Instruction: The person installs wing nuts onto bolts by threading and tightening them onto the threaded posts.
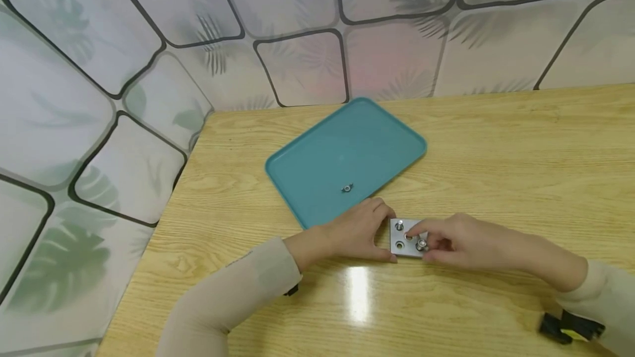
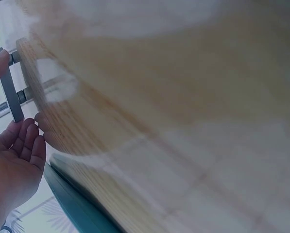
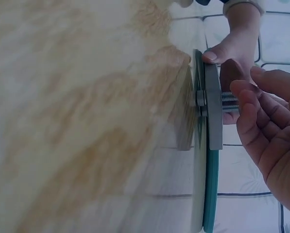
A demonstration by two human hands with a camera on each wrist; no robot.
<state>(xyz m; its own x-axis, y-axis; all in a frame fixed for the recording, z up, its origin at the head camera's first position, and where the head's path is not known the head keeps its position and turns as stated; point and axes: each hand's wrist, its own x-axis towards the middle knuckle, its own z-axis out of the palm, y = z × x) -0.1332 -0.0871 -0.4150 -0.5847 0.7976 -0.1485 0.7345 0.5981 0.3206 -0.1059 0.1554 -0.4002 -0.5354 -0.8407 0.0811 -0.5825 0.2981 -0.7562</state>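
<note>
A small grey metal plate (image 1: 404, 251) lies on the table with bolts standing up through it and round holes in its face. My left hand (image 1: 359, 233) holds its left edge, thumb at the near corner and fingers at the far one. From the right, my right hand (image 1: 458, 241) has index finger and thumb around the right-hand bolt (image 1: 421, 244). A second bolt (image 1: 399, 225) stands at the plate's far left corner. In the right wrist view, threaded ends (image 3: 230, 100) rise from the plate beside my fingers, which partly hide them. One wing nut (image 1: 347, 188) lies on the tray.
A teal tray (image 1: 342, 147) lies at an angle just beyond the left hand, its near edge close to the plate. Behind the wooden table (image 1: 521, 169) stands a patterned wall covering (image 1: 302, 70). A black strap device (image 1: 570, 326) is at the right wrist.
</note>
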